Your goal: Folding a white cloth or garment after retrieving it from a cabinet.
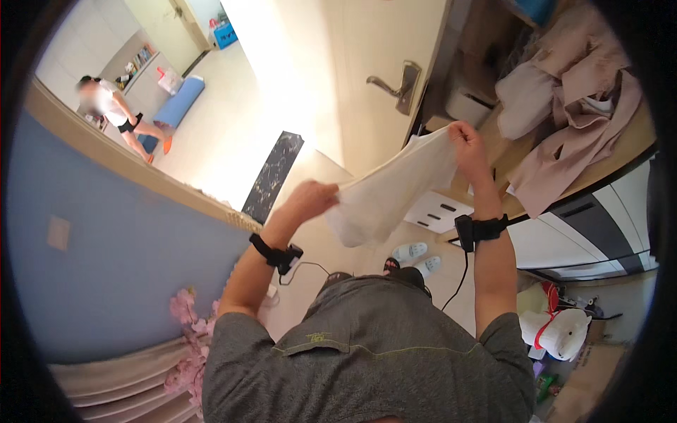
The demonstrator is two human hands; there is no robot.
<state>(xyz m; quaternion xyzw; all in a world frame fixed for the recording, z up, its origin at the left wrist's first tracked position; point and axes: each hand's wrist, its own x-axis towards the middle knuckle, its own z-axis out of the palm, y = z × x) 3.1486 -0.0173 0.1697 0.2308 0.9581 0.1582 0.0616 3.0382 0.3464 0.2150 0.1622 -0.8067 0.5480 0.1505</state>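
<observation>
A white cloth garment (394, 187) hangs stretched between my two hands, in front of my body and above the floor. My left hand (309, 200) grips its left end, and my right hand (468, 150) pinches its upper right corner. The lower part of the cloth droops in a loose fold, slightly blurred. Its exact kind I cannot tell. To the right of my right hand, pinkish-beige clothes (576, 127) lie heaped on a wooden surface (632, 150).
An open door (370, 47) with a lever handle (399, 87) stands ahead. Beyond the doorway a person (116, 108) walks near a rolled blue mat (180, 100). Slippers (410, 251) lie by my feet. A white plush toy (563, 333) and pink artificial blossoms (185, 338) flank me.
</observation>
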